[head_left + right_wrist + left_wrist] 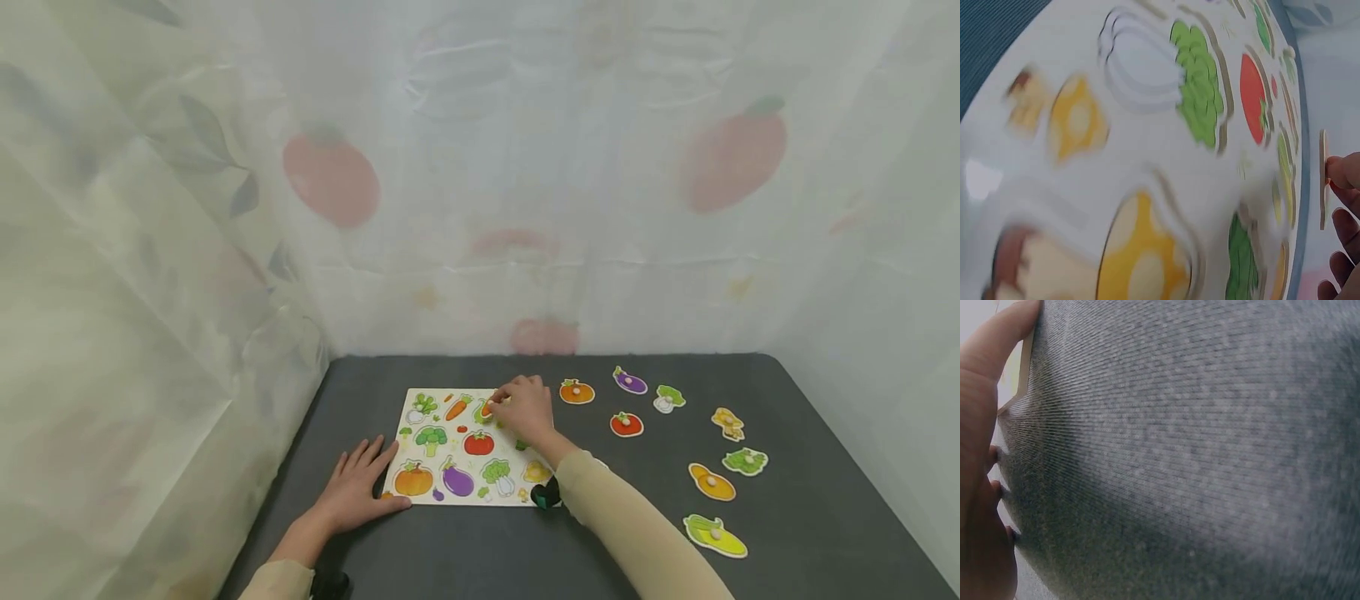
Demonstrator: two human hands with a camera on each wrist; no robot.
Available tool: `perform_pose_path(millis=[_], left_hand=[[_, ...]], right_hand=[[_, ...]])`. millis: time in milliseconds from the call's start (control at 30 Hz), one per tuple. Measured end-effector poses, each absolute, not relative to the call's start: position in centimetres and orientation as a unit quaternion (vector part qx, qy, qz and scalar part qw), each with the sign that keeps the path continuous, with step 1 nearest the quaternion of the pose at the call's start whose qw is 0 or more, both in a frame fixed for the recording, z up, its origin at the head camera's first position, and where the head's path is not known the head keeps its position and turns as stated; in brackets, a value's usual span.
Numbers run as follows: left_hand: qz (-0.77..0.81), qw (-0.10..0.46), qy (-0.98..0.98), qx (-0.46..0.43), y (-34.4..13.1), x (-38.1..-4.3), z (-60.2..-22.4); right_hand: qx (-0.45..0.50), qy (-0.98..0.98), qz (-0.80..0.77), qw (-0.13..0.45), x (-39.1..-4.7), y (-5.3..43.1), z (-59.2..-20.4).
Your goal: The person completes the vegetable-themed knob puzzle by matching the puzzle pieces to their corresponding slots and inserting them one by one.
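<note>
A white vegetable puzzle board [450,446] lies on the dark table. My left hand [356,492] rests at its left edge, fingers spread and the thumb on the near left corner; the left wrist view shows this thumb [1000,337] against the board's edge. Over the board's far right part, my right hand [528,410] pinches a thin wooden puzzle piece [487,409], partly orange. In the right wrist view that piece [1323,181] appears edge-on, apart from the board, so its picture is hidden. The right forearm covers the board's right side.
Right of the board lie knobbed pieces: a pumpkin [577,392], an eggplant [630,381], a bok choy [668,398], a tomato [626,425], mushrooms [728,423], a green vegetable [745,462], a yellow-orange one [712,482] and a corn cob [715,536]. Pale curtains [547,167] surround the table.
</note>
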State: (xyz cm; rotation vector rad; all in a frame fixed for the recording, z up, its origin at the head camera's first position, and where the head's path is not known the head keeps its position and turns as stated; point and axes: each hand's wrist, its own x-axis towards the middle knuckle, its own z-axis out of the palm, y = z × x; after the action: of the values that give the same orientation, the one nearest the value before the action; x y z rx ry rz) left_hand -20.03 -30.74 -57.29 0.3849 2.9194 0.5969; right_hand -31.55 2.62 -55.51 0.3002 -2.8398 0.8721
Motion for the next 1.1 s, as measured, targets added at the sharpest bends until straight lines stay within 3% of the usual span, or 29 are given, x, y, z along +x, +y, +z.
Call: perform_pose_path(millis=[333,1100], left_hand=[[0.197,0.052,0.970,0.132,-30.8,-20.1,-57.6],[0.188,0.076,0.972,0.117,-30.7,-20.1,-57.4]], right_hand=[[0.099,-0.946,0.300,0.065,-31.7,-0.3,-55.9],[0.073,-0.944,0.313,0.072,-31.3,-3.5,-57.1]])
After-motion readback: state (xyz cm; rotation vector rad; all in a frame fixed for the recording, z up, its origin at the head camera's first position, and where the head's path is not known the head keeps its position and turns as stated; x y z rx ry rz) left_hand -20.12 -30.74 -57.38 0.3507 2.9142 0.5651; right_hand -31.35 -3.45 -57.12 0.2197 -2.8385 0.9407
